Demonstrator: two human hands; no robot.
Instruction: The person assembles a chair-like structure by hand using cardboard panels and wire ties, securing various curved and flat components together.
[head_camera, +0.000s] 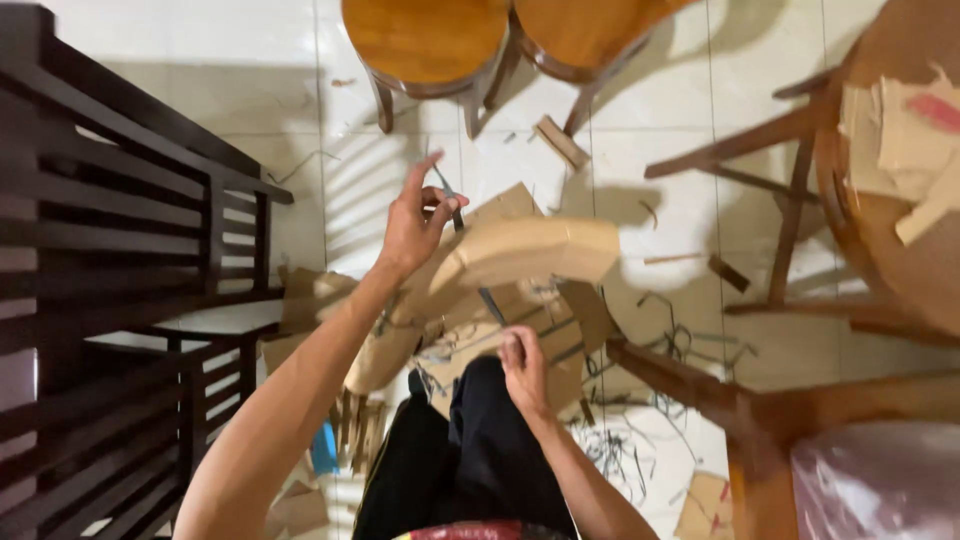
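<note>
Wooden chairs (430, 45) ring our scraps (470, 340); left hand (415, 225) pinches a thin blade (450, 200) above tan cardboard (530, 250), right hand (522, 365) apparently curled closed.

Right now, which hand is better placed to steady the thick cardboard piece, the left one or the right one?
Probably the left hand. It is raised right beside the thick cardboard piece, pinching a thin dark tool at its edge. The right hand sits lower, near the knee, among the scraps, apart from the piece.
</note>
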